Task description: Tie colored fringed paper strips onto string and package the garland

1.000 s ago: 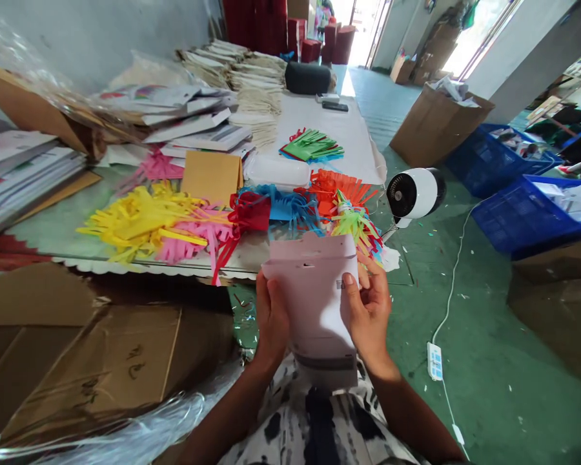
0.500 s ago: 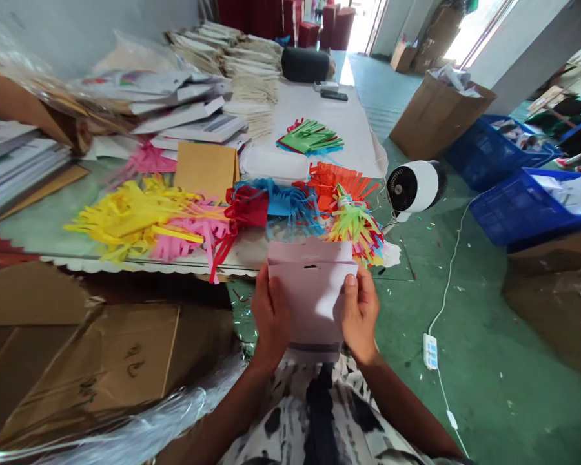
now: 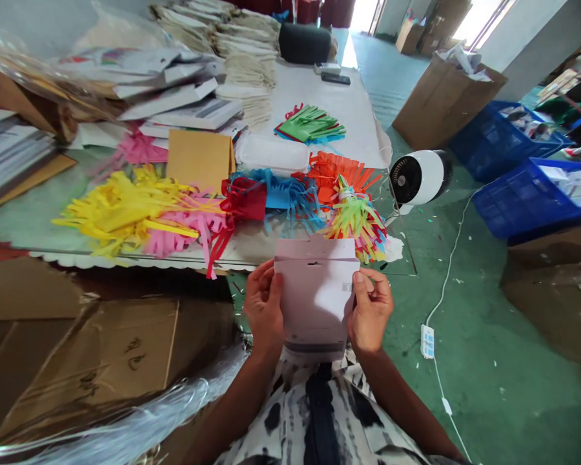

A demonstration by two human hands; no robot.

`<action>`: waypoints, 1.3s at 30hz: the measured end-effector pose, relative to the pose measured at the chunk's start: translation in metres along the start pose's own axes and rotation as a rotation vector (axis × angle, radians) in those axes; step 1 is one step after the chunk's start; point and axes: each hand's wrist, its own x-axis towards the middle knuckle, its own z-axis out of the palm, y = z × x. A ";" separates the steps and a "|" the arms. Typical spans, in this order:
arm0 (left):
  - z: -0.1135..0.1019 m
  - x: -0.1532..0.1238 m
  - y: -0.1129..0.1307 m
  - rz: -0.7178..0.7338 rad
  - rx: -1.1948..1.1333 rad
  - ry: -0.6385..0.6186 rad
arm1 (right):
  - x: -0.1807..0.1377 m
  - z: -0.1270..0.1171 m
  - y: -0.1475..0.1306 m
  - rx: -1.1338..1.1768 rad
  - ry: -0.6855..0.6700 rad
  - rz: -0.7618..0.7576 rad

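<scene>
Between my two hands is a flat white paper packet (image 3: 314, 300) with a hang-hole slot near its top and a flap above it. My left hand (image 3: 265, 310) grips the packet's left edge, thumb on the face. On the right edge, my right hand (image 3: 370, 310) pinches it between thumb and fingers. Just beyond, on the table, lie cut-paper fringes: yellow (image 3: 126, 210), pink (image 3: 186, 229), red (image 3: 246, 199), blue (image 3: 295, 197) and orange (image 3: 339, 171). A multicoloured tassel (image 3: 356, 216) sits at the table's corner, right behind the packet.
A white fan (image 3: 419, 177) stands off the table's right side. Stacked white packets (image 3: 184, 106) and a tan envelope (image 3: 198, 158) lie on the table. Below left is an open cardboard box (image 3: 126, 361). A power strip (image 3: 427, 341) and blue crates (image 3: 537, 197) are on the floor at right.
Both hands have shifted on the packet's edges, the right hand's fingers now further outward. The packet has moved slightly right, and a small grey printed mark shows by the right thumb.
</scene>
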 end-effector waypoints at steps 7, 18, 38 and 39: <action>0.002 -0.003 -0.002 0.004 -0.106 0.069 | 0.004 -0.001 -0.007 0.041 0.011 0.024; 0.001 0.004 0.014 -0.162 -0.204 0.086 | 0.001 -0.011 -0.023 -0.039 -0.079 0.130; -0.010 0.024 0.056 -0.631 -0.177 -0.253 | 0.013 -0.032 -0.015 -0.367 -0.191 -0.087; -0.010 0.023 0.054 -0.595 -0.172 -0.230 | 0.012 -0.032 -0.014 -0.361 -0.192 -0.083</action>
